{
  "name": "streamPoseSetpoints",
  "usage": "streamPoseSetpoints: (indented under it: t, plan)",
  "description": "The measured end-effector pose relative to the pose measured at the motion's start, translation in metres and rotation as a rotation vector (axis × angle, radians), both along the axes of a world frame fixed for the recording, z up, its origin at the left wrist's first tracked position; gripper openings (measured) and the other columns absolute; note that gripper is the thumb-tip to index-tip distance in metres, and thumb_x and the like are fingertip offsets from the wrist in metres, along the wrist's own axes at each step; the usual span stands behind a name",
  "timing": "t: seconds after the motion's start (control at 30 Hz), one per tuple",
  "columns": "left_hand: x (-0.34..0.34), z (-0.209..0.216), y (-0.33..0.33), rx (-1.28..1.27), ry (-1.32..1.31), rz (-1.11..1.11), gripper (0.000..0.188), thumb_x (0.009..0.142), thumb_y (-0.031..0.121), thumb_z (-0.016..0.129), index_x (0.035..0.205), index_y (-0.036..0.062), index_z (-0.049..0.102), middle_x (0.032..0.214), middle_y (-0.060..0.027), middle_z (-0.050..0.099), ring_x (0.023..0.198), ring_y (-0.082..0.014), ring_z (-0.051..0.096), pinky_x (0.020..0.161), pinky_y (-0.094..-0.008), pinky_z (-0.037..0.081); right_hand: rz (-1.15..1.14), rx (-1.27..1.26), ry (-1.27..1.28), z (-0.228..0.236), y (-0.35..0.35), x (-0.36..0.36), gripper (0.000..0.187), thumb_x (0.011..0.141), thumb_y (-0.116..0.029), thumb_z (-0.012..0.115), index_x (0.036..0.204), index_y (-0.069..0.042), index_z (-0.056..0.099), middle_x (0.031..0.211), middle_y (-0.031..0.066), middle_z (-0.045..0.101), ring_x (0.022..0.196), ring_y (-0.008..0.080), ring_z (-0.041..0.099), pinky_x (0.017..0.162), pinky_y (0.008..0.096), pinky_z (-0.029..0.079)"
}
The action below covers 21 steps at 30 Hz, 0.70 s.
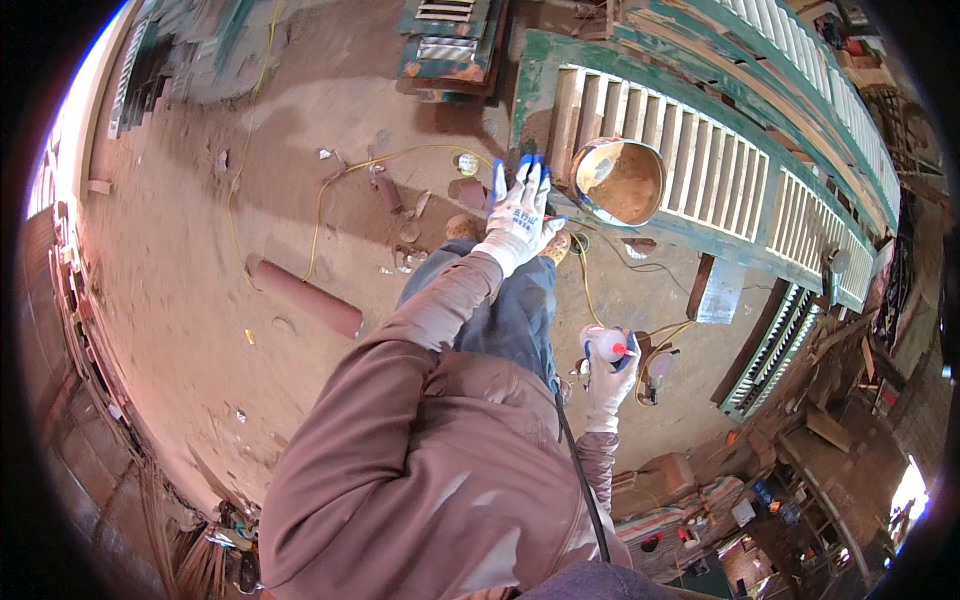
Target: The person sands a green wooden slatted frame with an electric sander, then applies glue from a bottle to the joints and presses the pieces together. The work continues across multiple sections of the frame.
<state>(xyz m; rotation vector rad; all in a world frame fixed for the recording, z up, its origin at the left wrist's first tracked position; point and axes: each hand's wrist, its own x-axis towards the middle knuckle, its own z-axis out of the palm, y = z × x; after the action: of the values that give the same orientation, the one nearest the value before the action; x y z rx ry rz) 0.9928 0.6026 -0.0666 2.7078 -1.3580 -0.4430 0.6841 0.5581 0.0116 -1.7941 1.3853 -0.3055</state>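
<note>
My left hand [520, 215], in a white work glove with blue fingertips, is stretched out flat with its fingers spread. It is over the near corner of a green louvred shutter [530, 100]; whether it touches the frame I cannot tell. In my right hand [607, 388], gloved the same way, is a small whitish squeeze bottle [603, 341] with a red cap [620, 349]. The bottle is tilted and held away from the shutter. A round metal basin [622, 182] with brown material inside rests on the shutter's slats, just right of my left hand.
More green shutters [780, 85] are stacked at the far right, and another leans [770, 355] nearby. Yellow cord [318, 230] snakes over the dusty floor. A reddish-brown roll [305, 297] lies left of my legs. Scraps and a round can [467, 164] lie near my feet.
</note>
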Motion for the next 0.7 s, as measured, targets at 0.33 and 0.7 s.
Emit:
streamPoseSetpoints:
  t: [0.33,0.7]
  plan:
    - [-0.001,0.002,0.005,0.009,0.02,0.055,0.098,0.099,0.067,0.047,0.165,-0.0035,0.03,0.175,-0.0225,0.019,0.164,-0.039,0.011,0.129,-0.0672,-0.001,0.059,0.01,-0.053,-0.01,0.003,0.012,0.076,0.08,-0.007,0.091,0.145,0.0,0.053,0.137,0.0163,0.064,0.126,0.027,0.062,0.109,0.0416,0.05]
    - [-0.016,-0.001,0.027,-0.047,0.115,0.081,0.104,0.096,0.069,0.052,0.163,-0.0075,0.03,0.172,-0.0293,0.021,0.162,-0.0452,0.012,0.13,-0.065,0.001,0.16,0.047,-0.13,-0.012,0.007,0.039,0.075,0.084,-0.002,0.087,0.149,0.0,0.049,0.142,0.0172,0.061,0.129,0.0268,0.06,0.11,0.0404,0.051]
